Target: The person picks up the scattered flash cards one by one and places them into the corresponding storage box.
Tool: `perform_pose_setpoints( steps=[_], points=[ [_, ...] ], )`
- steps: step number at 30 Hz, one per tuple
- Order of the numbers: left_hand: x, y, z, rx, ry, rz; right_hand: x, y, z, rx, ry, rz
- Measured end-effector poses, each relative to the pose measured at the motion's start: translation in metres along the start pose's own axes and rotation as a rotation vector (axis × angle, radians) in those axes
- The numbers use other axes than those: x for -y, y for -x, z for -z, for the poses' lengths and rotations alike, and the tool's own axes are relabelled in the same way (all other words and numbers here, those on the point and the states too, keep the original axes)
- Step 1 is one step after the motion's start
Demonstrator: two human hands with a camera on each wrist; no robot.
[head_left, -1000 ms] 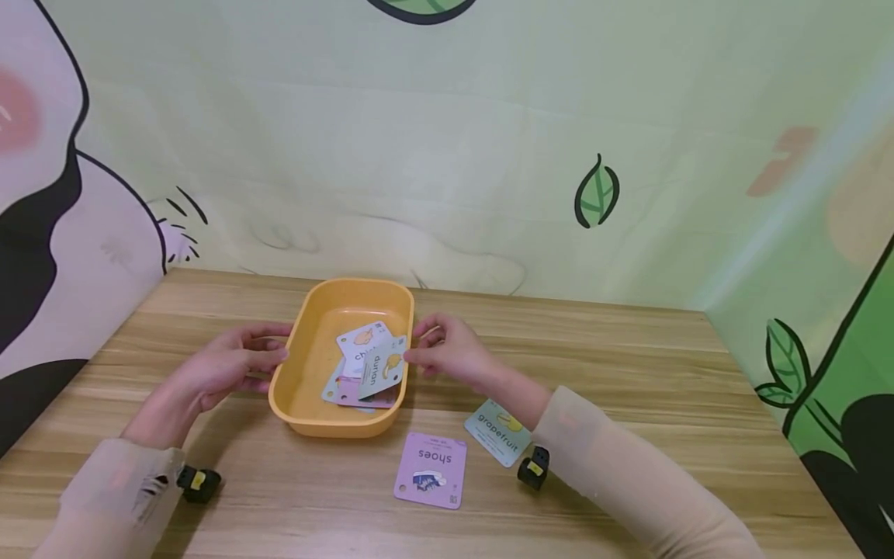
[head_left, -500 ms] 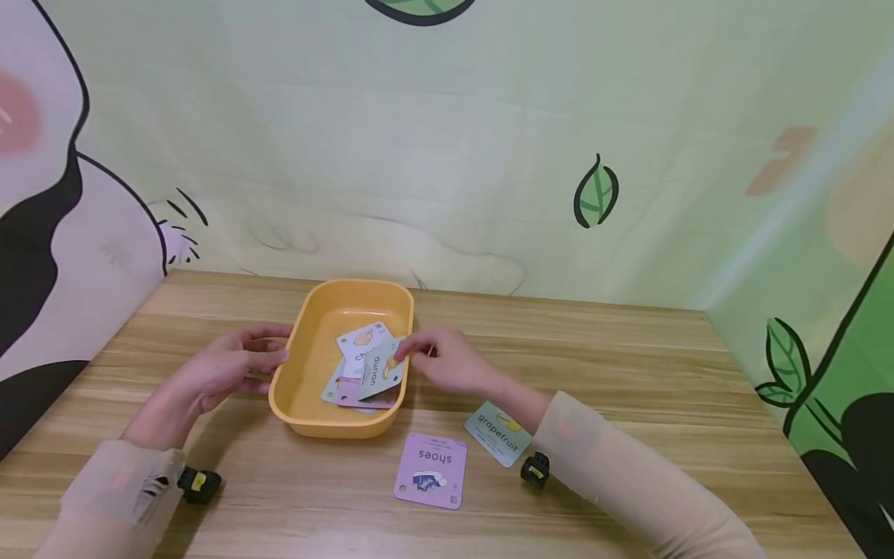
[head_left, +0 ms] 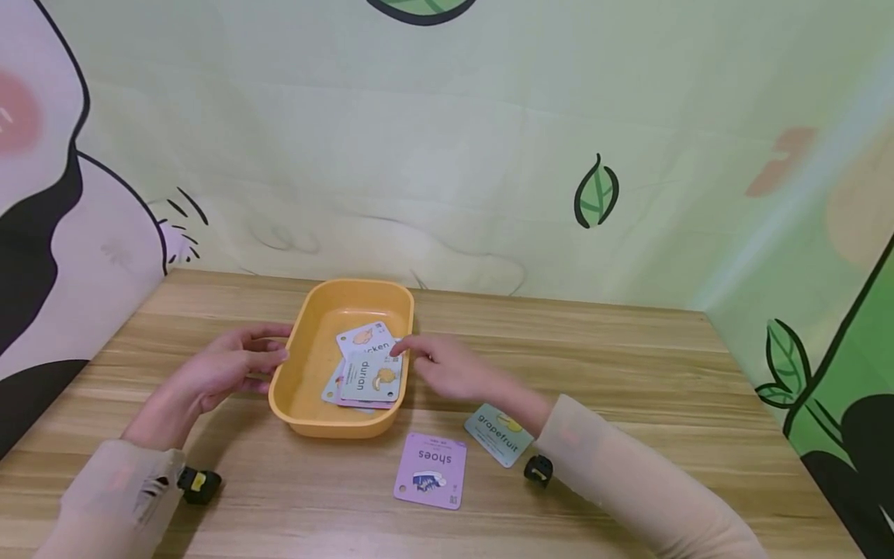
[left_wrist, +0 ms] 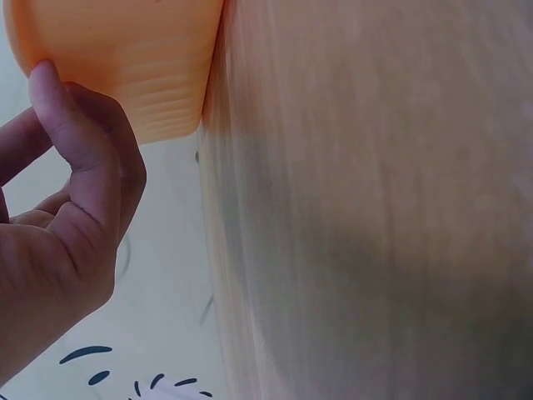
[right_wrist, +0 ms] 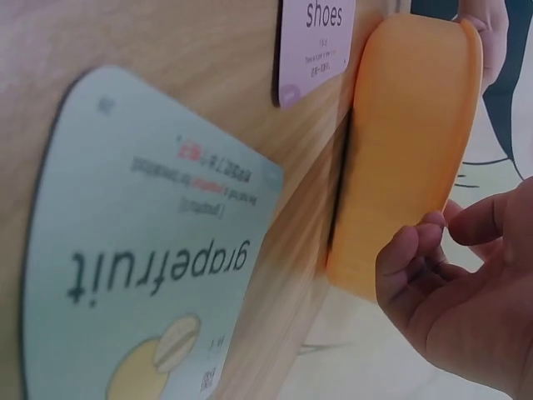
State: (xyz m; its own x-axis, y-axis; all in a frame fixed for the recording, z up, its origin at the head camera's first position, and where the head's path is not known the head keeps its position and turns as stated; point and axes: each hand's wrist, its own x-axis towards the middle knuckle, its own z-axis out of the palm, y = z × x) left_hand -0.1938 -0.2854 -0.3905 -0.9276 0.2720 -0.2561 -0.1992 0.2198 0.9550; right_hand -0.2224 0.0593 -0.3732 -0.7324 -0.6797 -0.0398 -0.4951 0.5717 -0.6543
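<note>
A yellow plastic tray [head_left: 312,380] holds several overlapping picture cards. On top lies the pale blue durian card [head_left: 365,379], partly covering a white chicken card [head_left: 363,336] and a purple card. My left hand [head_left: 233,361] touches the tray's left side with its fingertips, as the left wrist view also shows. Over the right rim reaches my right hand [head_left: 447,365], its index fingertip at the durian card's upper right corner; in the right wrist view its other fingers bend loosely outside the tray wall [right_wrist: 408,125]. No card shows between them.
A purple shoes card [head_left: 430,472] lies on the wooden table [head_left: 615,365] in front of the tray. Beside it, a pale blue grapefruit card [head_left: 497,435] rests near the right forearm. Behind the table hangs a green printed backdrop [head_left: 454,155].
The durian card, earlier slanting up to the right rim at my right fingers, has turned and dropped flatter onto the other cards. My right index finger has straightened over the rim. The left hand stays put.
</note>
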Motion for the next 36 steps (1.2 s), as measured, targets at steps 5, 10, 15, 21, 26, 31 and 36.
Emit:
perform_pose_setpoints(
  steps=[5,10,15,21,26,31,36],
  points=[
    [0.0,0.001,0.0,0.003,0.004,0.004,-0.003,0.007,0.004,-0.042,-0.068,0.006],
    [-0.001,0.0,0.0,0.0,0.007,0.011,-0.013,0.017,0.011,-0.049,-0.047,0.009],
    [-0.001,0.0,0.0,-0.003,0.002,0.016,-0.031,0.03,0.019,0.024,-0.012,-0.021],
    [-0.002,0.001,0.001,-0.005,-0.002,0.018,-0.049,0.048,0.03,0.104,0.087,-0.074],
    [-0.003,0.002,0.0,-0.008,-0.003,0.017,-0.061,0.061,0.039,0.124,0.101,-0.081],
    [-0.003,0.002,-0.001,-0.008,-0.004,0.013,-0.071,0.071,0.045,0.158,0.135,-0.061],
    [-0.003,0.002,-0.001,-0.007,-0.003,0.015,-0.073,0.081,0.048,0.185,0.164,-0.075]
  ],
)
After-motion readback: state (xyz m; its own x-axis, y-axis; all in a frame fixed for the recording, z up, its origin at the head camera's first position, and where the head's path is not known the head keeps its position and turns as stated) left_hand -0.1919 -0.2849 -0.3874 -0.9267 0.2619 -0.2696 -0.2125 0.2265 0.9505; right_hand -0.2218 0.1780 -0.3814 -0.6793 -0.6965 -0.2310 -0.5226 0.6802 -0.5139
